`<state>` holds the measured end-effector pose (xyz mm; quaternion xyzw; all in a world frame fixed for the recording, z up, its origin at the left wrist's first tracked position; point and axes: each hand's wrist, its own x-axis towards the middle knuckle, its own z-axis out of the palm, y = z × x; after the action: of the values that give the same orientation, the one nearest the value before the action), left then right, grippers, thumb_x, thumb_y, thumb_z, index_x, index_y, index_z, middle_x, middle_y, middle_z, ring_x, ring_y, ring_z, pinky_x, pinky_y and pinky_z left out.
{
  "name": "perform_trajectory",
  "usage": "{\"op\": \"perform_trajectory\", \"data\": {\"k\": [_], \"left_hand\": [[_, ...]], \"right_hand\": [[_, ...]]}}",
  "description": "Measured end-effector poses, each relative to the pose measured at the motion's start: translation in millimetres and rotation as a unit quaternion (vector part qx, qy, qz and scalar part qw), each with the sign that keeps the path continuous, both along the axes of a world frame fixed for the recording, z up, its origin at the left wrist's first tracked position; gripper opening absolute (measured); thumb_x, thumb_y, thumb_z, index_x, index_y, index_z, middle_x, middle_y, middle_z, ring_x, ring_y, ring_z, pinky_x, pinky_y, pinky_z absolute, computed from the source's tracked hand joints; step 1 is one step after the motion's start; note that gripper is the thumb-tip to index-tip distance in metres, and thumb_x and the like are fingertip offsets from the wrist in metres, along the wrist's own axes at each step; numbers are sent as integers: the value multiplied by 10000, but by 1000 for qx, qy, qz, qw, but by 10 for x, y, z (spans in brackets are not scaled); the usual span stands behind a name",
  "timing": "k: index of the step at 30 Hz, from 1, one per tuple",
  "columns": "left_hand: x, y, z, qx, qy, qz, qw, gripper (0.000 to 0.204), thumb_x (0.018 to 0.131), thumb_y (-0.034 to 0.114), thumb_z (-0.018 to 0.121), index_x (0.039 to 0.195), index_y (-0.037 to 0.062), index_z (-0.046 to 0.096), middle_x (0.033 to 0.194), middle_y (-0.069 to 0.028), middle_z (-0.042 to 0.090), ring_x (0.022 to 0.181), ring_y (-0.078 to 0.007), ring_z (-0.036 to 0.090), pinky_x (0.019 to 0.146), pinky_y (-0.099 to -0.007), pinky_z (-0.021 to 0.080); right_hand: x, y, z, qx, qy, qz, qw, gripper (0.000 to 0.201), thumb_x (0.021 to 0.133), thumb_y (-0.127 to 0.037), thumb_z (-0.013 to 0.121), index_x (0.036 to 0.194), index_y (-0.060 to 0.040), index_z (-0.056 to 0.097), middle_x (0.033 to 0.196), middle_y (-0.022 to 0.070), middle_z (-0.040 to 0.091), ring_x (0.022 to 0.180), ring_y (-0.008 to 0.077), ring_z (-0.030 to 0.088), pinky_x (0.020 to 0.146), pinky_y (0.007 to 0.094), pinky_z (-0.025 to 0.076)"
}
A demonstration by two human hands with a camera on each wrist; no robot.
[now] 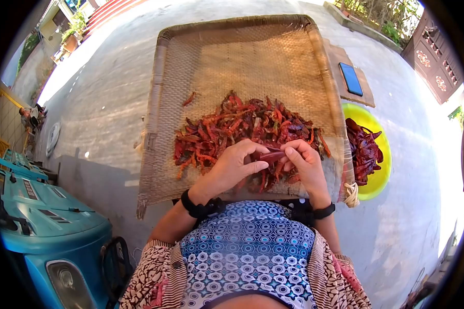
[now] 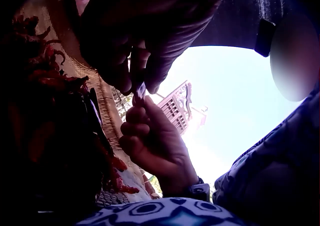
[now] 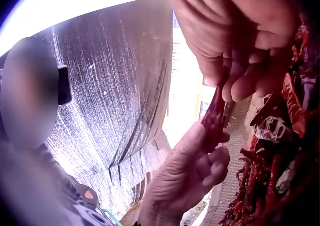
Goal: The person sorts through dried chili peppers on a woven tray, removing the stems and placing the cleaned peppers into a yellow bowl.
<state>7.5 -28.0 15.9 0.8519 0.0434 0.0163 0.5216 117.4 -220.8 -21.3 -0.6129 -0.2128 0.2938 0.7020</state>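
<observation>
A dark red dried chili (image 1: 272, 156) is held between both hands above a heap of dried chilies (image 1: 237, 121) on a woven tray (image 1: 242, 56). The left hand (image 1: 233, 166) pinches one end of it with thumb and fingers; the right hand (image 1: 305, 166) pinches the other end. In the right wrist view the chili (image 3: 214, 113) runs from the right hand (image 3: 240, 41) above to the left hand (image 3: 185, 176) below. The left wrist view is dark, with the left hand (image 2: 145, 31) above and the right hand (image 2: 157, 146) below, their fingertips close together.
A yellow-green basin (image 1: 380, 175) of larger dark red chilies (image 1: 365, 152) stands right of the tray. Above it a phone (image 1: 350, 79) lies on a board (image 1: 368, 98). A blue-green vehicle (image 1: 51, 211) is at the left. A lone chili (image 1: 189, 99) lies left of the heap.
</observation>
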Motion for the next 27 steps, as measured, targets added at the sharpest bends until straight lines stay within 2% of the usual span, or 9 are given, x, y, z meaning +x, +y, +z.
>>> {"op": "perform_trajectory", "data": {"k": [2, 5, 10, 13, 16, 18, 20, 25, 27], "left_hand": [[21, -12, -51, 65, -29, 14, 997, 248, 881, 142, 666, 1109, 56, 625, 1062, -70, 572, 712, -156, 563, 676, -286, 477], [110, 49, -253, 179, -69, 16, 981, 341, 891, 155, 651, 1213, 82, 564, 1146, -79, 530, 764, -196, 582, 701, -320, 496], [207, 20, -356, 222, -50, -4, 974, 385, 890, 152, 649, 1250, 87, 530, 1099, -88, 528, 826, -242, 603, 733, -359, 504], [233, 30, -453, 205, -28, -7, 978, 388, 880, 161, 663, 1236, 84, 528, 1082, -93, 523, 828, -250, 597, 729, -363, 501], [233, 18, -379, 189, -12, -3, 982, 352, 863, 157, 684, 1174, 73, 541, 1041, -90, 527, 817, -239, 584, 712, -349, 490], [227, 27, -344, 171, -9, -1, 985, 316, 849, 145, 698, 1115, 68, 547, 986, -76, 540, 792, -210, 574, 687, -332, 479], [230, 60, -371, 135, -15, 2, 991, 279, 834, 127, 713, 1051, 66, 549, 913, -49, 560, 748, -166, 565, 650, -309, 467], [149, 95, -328, -44, 23, 56, 997, 197, 860, 101, 697, 974, 68, 540, 810, 6, 583, 642, -67, 538, 561, -235, 436], [116, 101, -334, -134, 8, 73, 988, 175, 881, 105, 682, 967, 72, 534, 812, 10, 587, 627, -55, 536, 543, -209, 429]], "right_hand": [[112, -136, -17, 33, 22, -92, 995, 187, 974, -207, 579, 1059, -45, 622, 816, 26, 640, 654, 66, 568, 620, 205, 470], [317, -427, -52, 185, 93, -213, 955, 220, 980, -235, 568, 1114, -65, 605, 854, 18, 634, 652, 86, 558, 632, 239, 471], [656, -1003, -262, 462, 268, -261, 804, 306, 1000, -294, 517, 1190, -61, 569, 966, 32, 663, 727, 101, 553, 681, 255, 485], [571, -957, -250, 409, 283, -207, 842, 259, 981, -267, 549, 1142, -66, 580, 933, 16, 659, 728, 92, 554, 655, 246, 471], [304, -629, -185, 202, 138, -189, 951, 263, 981, -264, 550, 1147, -61, 579, 917, 17, 658, 715, 82, 575, 640, 238, 474], [168, -428, -131, 61, 67, -95, 991, 256, 980, -252, 556, 1147, -61, 576, 914, 15, 655, 706, 70, 578, 631, 233, 475], [34, -248, -22, -37, 54, 0, 998, 216, 963, -199, 591, 1128, -59, 578, 899, 7, 643, 706, 53, 581, 603, 212, 466], [-101, -43, -150, -74, -125, 13, 989, 259, 915, -123, 655, 1140, -27, 570, 920, 26, 619, 752, 62, 564, 618, 219, 481], [-113, -47, -129, -81, -90, 19, 992, 279, 910, -119, 659, 1155, -24, 565, 939, 33, 616, 771, 65, 565, 638, 227, 490]]}}
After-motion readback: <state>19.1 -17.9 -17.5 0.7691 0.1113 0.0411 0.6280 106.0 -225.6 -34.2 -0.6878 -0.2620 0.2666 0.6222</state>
